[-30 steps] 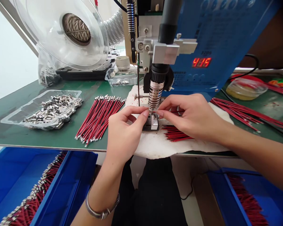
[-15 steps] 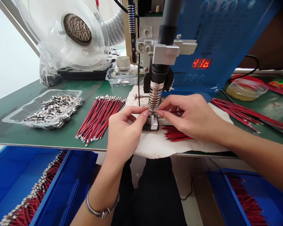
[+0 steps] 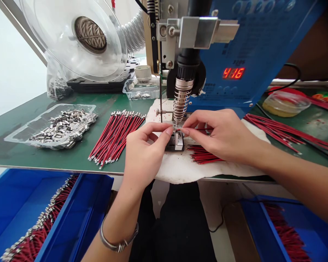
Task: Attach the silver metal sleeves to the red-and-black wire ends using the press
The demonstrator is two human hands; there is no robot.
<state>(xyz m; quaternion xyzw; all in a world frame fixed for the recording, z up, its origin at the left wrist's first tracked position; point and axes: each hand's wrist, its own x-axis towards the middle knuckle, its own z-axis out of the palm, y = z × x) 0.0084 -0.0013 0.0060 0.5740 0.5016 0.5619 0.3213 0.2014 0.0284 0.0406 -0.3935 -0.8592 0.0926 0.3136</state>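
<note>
My left hand [image 3: 144, 153] and my right hand [image 3: 221, 134] meet in a pinch at a small metal fixture [image 3: 177, 141] under the soldering head [image 3: 182, 102] of a blue machine [image 3: 243, 43]. The right fingers pinch a thin red wire [image 3: 200, 129] whose end lies at the fixture. What the left fingertips press there is too small to make out. The iron's coiled tip hangs just above the fixture. A white cloth [image 3: 180, 167] lies under both hands.
Red wires [image 3: 114, 134] lie bundled left of the cloth, more red wires [image 3: 284, 131] at the right. A clear tray of metal terminals [image 3: 60, 125] sits far left. A clear spool [image 3: 79, 36] stands behind. Blue bins [image 3: 43, 214] with finished wires sit below the table edge.
The soldering head has risen off the fixture, with its clamp block now higher. The red display changed to 416. Both hands stayed in place.
</note>
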